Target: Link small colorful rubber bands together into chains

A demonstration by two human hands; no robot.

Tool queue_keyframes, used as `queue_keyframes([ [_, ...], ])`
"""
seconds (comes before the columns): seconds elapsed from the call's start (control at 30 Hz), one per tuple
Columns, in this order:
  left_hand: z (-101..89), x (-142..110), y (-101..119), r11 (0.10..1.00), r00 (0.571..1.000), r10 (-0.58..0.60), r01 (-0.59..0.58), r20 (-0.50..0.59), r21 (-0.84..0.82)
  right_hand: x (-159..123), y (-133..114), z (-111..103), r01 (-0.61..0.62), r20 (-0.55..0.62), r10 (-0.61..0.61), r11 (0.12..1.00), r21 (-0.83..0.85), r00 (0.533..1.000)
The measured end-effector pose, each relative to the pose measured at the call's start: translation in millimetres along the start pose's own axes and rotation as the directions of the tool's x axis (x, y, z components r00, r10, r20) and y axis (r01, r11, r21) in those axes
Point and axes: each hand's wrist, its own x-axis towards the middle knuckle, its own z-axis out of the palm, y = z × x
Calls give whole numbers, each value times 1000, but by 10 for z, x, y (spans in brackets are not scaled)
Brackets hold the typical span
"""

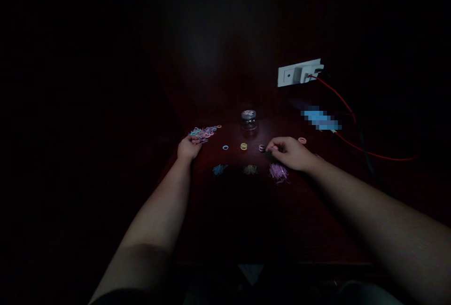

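Dark table [232,190], left hand [189,148] at bands [208,132], right hand [291,152] beside pink loops [261,148]

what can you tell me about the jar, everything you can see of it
The jar is small, squat and round, with see-through walls that could be glass or plastic; the dim light leaves that unsettled. It catches a few bright glints. On top sits what looks like a lid, with a pale, pinkish patterned top too small to make out. It stands upright on the dark red table, beyond the yellow band. Neither hand touches it. Whether it holds anything is unclear.
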Motion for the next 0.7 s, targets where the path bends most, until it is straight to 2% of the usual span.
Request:
queue_keyframes([
  [0.1,-28,-25,-23,1000,1000,6,-6,7,-7,-1,-20,4,-1,2,1,1000,3,1000],
  [0.33,-86,-107,-73,998,996,-36,31,-85,-62,18,14,16,17,-42,-17,1000,1,999],
  [0.4,-116,-147,-94,993,990,-71,59,-121,-97,31,45,-44,8,-91,-9,1000,-13,996],
  [0.47,-157,-204,-110,987,979,-112,89,-172,-132,44,89,-152,-26,-196,26,1000,1,980],
  [0.53,-202,-288,-106,981,965,-139,105,-220,-161,49,143,-293,-81,-356,90,996,38,930],
  [0.6,-241,-413,-58,978,957,-144,100,-252,-182,38,204,-445,-162,-515,185,983,91,837],
  [0.7,-255,-686,141,955,978,-72,11,-197,-298,-21,306,-656,-233,-620,273,961,146,736],
])
